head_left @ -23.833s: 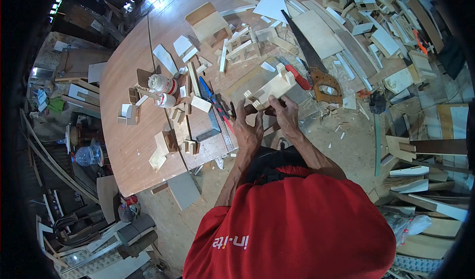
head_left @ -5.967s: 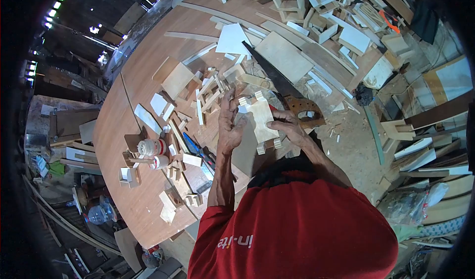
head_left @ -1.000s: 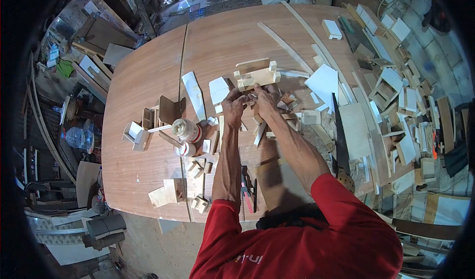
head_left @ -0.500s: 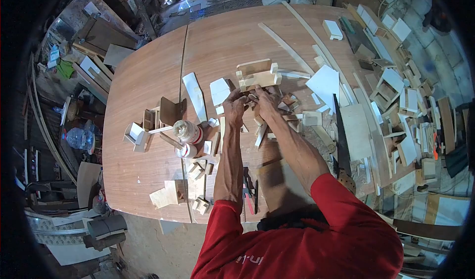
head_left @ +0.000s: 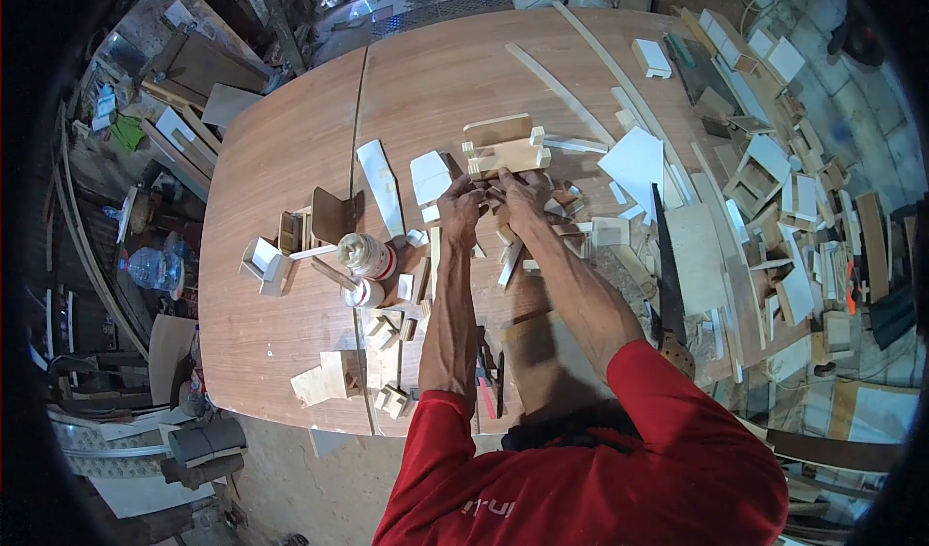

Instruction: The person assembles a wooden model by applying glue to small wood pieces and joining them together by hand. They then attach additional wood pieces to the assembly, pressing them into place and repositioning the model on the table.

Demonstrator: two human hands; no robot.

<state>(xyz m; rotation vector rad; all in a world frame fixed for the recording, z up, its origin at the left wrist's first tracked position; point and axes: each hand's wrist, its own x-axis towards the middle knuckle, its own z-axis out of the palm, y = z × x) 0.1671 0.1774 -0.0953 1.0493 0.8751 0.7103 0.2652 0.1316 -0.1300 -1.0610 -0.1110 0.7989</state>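
Observation:
A small bench-shaped wooden assembly (head_left: 505, 149), with a raised back panel and stepped blocks at both ends, is just beyond my hands. My right hand (head_left: 524, 200) is closed at its near edge, with the fingertips against the wood. Just left of it, my left hand (head_left: 462, 202) has its fingers pinched together; what they hold is too small and shadowed to make out. Between the hands lie little wood pieces, partly covered by the fingers. A white-faced block (head_left: 430, 176) sits beside my left hand, and wood offcuts (head_left: 565, 200) are scattered right of my right hand.
A glue jar (head_left: 366, 256) and a white pot (head_left: 365, 294) stand left of my arms. A handsaw (head_left: 668, 275) lies at the right, beside a white panel (head_left: 635, 166). Red-handled pliers (head_left: 486, 391) lie near the table's front edge. Long strips (head_left: 561, 91) cross the far side.
The bench-shaped assembly has tipped slightly, and its flat middle shows more now. Both hands stay in nearly the same place, with only small finger movement.

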